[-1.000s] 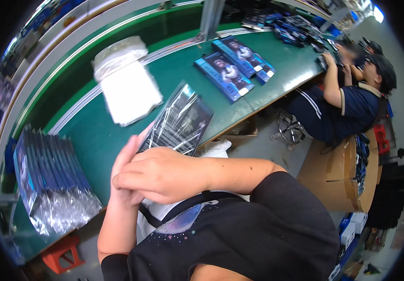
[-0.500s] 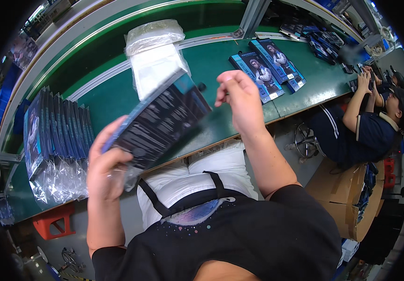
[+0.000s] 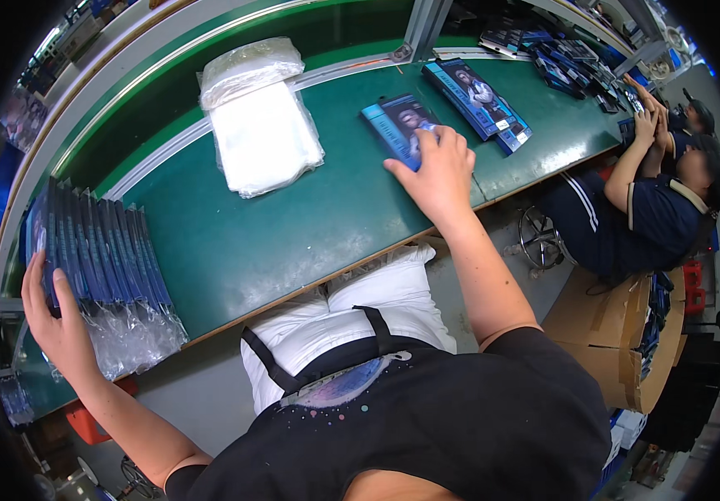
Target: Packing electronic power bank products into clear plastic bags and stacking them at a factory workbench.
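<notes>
At the left end of the green worktable stands a row of bagged blue boxes (image 3: 97, 250), upright and packed side by side, with loose clear plastic bunched at their near ends. My left hand (image 3: 61, 321) rests against the row's outer left face, fingers stretched and thumb apart. Towards the table's right half, my right hand (image 3: 442, 175) grips a flat blue-and-black box (image 3: 389, 125) printed with a figure. Its thumb lies at the near edge and the fingers cover the right side. Beside it lie more flat boxes (image 3: 472, 96), overlapping each other.
A stack of clear plastic bags (image 3: 264, 138) lies at the table's back middle. More dark boxes (image 3: 573, 71) are heaped at the far right, where co-workers (image 3: 669, 179) sit. A cardboard carton (image 3: 602, 334) stands on the floor at right, near a stool (image 3: 539, 238).
The bagged box from my left hand now stands in the row at left, and that hand has opened. My right hand has come down onto a flat box, which has shifted left.
</notes>
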`<action>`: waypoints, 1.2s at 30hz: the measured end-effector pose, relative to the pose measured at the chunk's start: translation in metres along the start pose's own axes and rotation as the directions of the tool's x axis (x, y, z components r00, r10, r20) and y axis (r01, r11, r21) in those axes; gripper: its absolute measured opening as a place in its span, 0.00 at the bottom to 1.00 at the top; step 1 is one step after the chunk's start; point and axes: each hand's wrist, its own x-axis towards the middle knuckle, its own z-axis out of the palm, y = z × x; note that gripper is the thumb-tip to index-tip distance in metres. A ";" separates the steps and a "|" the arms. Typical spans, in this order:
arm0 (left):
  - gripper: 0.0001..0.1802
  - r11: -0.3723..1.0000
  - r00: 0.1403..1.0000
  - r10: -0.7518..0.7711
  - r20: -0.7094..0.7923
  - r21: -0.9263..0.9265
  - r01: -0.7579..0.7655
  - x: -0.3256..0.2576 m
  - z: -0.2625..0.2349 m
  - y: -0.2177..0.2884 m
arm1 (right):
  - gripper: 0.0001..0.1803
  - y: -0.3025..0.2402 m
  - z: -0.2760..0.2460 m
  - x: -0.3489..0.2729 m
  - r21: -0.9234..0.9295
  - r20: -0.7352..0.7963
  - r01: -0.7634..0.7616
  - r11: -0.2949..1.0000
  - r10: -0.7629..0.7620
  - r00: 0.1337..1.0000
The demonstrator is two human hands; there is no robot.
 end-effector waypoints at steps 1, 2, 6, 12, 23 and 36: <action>0.17 1.000 1.000 0.001 0.017 0.025 -0.001 0.001 -0.001 -0.009 | 0.44 -0.002 0.001 -0.001 -0.012 -0.042 0.012 1.000 -0.013 0.999; 0.17 0.999 0.999 0.001 0.034 0.051 -0.003 0.002 -0.003 -0.016 | 0.45 -0.004 0.003 0.000 -0.025 -0.084 0.024 0.999 -0.026 0.996; 0.18 0.985 0.999 0.019 0.051 0.171 -0.027 0.005 -0.014 -0.015 | 0.48 0.003 0.000 0.019 0.125 0.084 0.075 0.989 -0.086 0.993; 0.16 0.953 0.948 0.288 -0.132 0.134 -0.271 0.002 -0.021 0.066 | 0.49 0.058 -0.041 0.075 -0.037 -0.301 0.039 0.999 -0.048 0.952; 0.12 0.843 0.909 0.383 0.164 -0.463 -0.272 -0.035 0.072 0.124 | 0.68 0.128 -0.031 0.129 -0.129 0.239 -0.228 0.965 0.253 0.937; 0.22 0.903 0.845 0.362 0.392 -0.371 -0.215 -0.042 0.159 0.111 | 0.74 0.178 -0.030 0.145 0.309 0.414 -0.294 0.905 0.150 0.898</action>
